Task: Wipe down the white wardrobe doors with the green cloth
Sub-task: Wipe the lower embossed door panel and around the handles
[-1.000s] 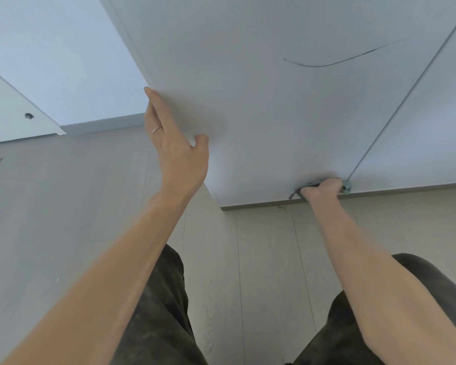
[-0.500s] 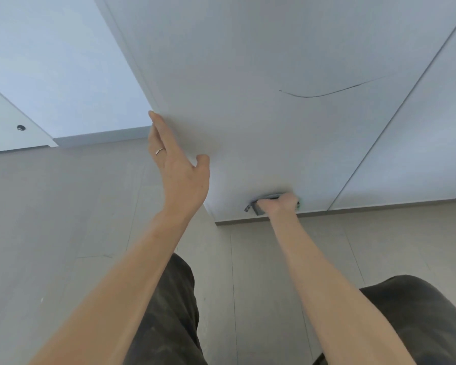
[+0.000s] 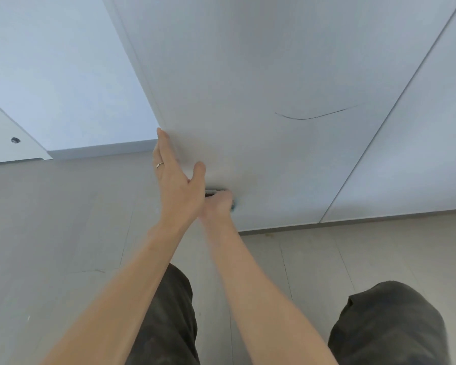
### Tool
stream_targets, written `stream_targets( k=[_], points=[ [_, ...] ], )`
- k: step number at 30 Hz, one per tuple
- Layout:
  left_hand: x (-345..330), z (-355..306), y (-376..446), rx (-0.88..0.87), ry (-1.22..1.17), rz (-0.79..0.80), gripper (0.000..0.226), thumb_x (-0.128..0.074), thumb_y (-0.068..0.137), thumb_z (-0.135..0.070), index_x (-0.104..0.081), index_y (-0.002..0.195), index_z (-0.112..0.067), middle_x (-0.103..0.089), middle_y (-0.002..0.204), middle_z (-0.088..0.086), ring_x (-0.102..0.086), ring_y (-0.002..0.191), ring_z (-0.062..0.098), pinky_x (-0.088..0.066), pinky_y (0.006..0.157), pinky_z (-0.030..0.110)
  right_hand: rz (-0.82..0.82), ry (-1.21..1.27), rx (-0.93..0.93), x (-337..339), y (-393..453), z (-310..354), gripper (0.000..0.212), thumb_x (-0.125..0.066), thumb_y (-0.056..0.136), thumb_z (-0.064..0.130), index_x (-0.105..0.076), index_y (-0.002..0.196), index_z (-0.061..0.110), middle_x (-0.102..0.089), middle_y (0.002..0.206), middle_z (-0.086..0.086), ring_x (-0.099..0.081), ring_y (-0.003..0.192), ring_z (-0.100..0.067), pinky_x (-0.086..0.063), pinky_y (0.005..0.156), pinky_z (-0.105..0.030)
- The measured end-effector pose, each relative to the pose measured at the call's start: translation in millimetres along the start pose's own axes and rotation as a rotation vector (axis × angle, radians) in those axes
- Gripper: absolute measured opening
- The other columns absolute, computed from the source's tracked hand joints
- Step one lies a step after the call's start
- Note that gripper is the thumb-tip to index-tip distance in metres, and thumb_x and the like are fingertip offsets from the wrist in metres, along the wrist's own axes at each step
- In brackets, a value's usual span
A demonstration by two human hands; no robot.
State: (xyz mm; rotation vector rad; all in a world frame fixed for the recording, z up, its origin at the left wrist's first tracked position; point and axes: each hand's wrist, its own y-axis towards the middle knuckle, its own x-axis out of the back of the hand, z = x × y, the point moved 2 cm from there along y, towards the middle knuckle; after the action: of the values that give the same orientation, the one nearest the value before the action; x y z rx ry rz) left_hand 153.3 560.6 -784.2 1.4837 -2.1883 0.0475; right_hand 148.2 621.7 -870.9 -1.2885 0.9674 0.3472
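Left hand (image 3: 175,185) lies flat against the open wardrobe door (image 3: 261,75) near its free left edge, fingers straight and together, thumb splayed out to the right, a ring (image 3: 159,165) on one finger. Right hand (image 3: 219,205) is low on the same door, just right of and partly behind the left hand, fingers curled down onto the green cloth (image 3: 233,206) and pressing it to the panel a little above the door's bottom edge. Only slivers of the cloth show: a teal bit at the right of the knuckles and a dark fold at the top of the hand; motion blur there, so the exact grip is hard to read. Cloth is touching the door face, not the floor. A thin dark curved mark (image 3: 316,116) sits higher up on the door, well apart from both hands, toward the right. Neighbouring door panel (image 3: 419,140) meets this one at a diagonal seam on the right. Pale tiled floor (image 3: 63,233) below; dark trousers (image 3: 387,325) at the bottom of the view. At far left another white panel (image 3: 0,138) with a small round dark fitting (image 3: 15,140).
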Motion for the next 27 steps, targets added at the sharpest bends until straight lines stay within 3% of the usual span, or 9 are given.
stream_targets(
  k=[2,4,10,14,16,19,21,24,27],
  points=[
    [4.0,-1.8,-0.2,-0.002,-0.02,0.022,0.087,-0.056,0.103,-0.013,0.0,0.167,-0.028,-0.021,0.167,-0.007,-0.021,0.141,-0.015,-0.028,0.125,0.04,0.005,-0.103,0.084,4.0,-3.0,27.7,0.048,-0.027,0.103,0.016,-0.06,0.137,0.008,-0.064,0.133,-0.014,-0.057,0.121,-0.031,-0.047,0.101,-0.042],
    [4.7,-4.1,-0.8,0.015,-0.051,0.028,0.086,-0.057,0.105,-0.018,0.001,0.167,-0.03,-0.02,0.168,-0.008,-0.017,0.153,0.005,-0.025,0.127,0.044,-0.027,-0.219,0.234,10.2,-15.8,72.6,0.053,-0.024,0.103,0.016,-0.053,0.146,0.013,-0.055,0.146,-0.008,-0.05,0.134,-0.03,-0.035,0.113,-0.04],
    [-0.7,-5.6,-2.1,0.049,-0.113,0.018,0.089,-0.058,0.105,-0.023,0.004,0.166,-0.035,-0.015,0.17,-0.009,-0.012,0.158,0.015,-0.023,0.128,0.049,-0.209,-0.009,0.51,5.5,-57.5,178.8,0.032,-0.038,0.103,0.036,-0.059,0.126,0.029,-0.063,0.129,0.006,-0.059,0.115,-0.019,-0.046,0.096,-0.028],
    [-2.0,-8.6,-4.8,0.075,-0.139,0.031,0.09,-0.06,0.104,-0.021,0.004,0.166,-0.035,-0.01,0.17,-0.013,-0.01,0.159,0.015,-0.024,0.128,0.049,-0.171,0.032,0.636,-17.5,-83.3,107.1,0.061,-0.037,0.109,0.015,-0.011,0.162,0.03,-0.013,0.169,-0.01,-0.024,0.149,-0.031,-0.026,0.118,-0.04],
    [3.2,-9.4,-4.5,0.057,-0.136,0.045,0.087,-0.059,0.105,-0.02,0.0,0.167,-0.035,-0.013,0.171,-0.012,-0.015,0.158,0.011,-0.025,0.128,0.045,-0.061,0.037,0.556,-29.8,-79.1,50.7,0.062,-0.035,0.112,0.031,0.003,0.162,0.034,-0.012,0.17,0.003,-0.025,0.151,-0.019,-0.024,0.12,-0.033],
    [14.8,-6.4,-1.0,0.068,-0.195,0.043,0.067,-0.052,0.109,-0.026,-0.017,0.167,-0.033,-0.029,0.167,-0.012,-0.033,0.145,-0.009,-0.032,0.124,0.029,0.029,-0.293,0.556,-39.1,-70.8,-9.8,0.077,-0.041,0.107,0.053,0.019,0.155,0.051,-0.028,0.162,0.016,-0.044,0.141,-0.012,-0.038,0.112,-0.032],
    [22.1,-8.9,1.6,0.072,-0.269,0.056,0.057,-0.046,0.11,-0.035,-0.029,0.163,-0.032,-0.039,0.162,-0.016,-0.037,0.145,-0.006,-0.032,0.125,0.033,0.081,-0.395,0.625,-36.4,-66.9,-24.2,0.079,-0.042,0.106,0.053,0.023,0.152,0.055,-0.014,0.165,0.024,-0.037,0.146,-0.01,-0.033,0.117,-0.034],
    [26.9,-15.7,4.9,0.102,-0.36,0.096,0.041,-0.04,0.107,-0.049,-0.046,0.147,-0.043,-0.052,0.148,-0.027,-0.043,0.141,-0.006,-0.032,0.125,0.037,0.077,-0.61,0.932,-44.5,-73.0,8.0,0.074,-0.038,0.108,0.049,0.021,0.15,0.059,0.015,0.155,0.04,0.004,0.154,0.001,-0.003,0.126,-0.049],
    [32.0,-20.1,8.9,0.118,-0.387,0.069,0.06,-0.036,0.1,-0.059,-0.052,0.149,-0.028,-0.059,0.146,-0.014,-0.05,0.139,0.003,-0.034,0.125,0.039,0.115,-0.918,1.456,-78.6,-90.9,41.2,0.065,-0.036,0.103,0.042,0.007,0.15,0.057,0.023,0.167,0.013,0.024,0.151,-0.005,0.017,0.123,-0.046]
  ],
)
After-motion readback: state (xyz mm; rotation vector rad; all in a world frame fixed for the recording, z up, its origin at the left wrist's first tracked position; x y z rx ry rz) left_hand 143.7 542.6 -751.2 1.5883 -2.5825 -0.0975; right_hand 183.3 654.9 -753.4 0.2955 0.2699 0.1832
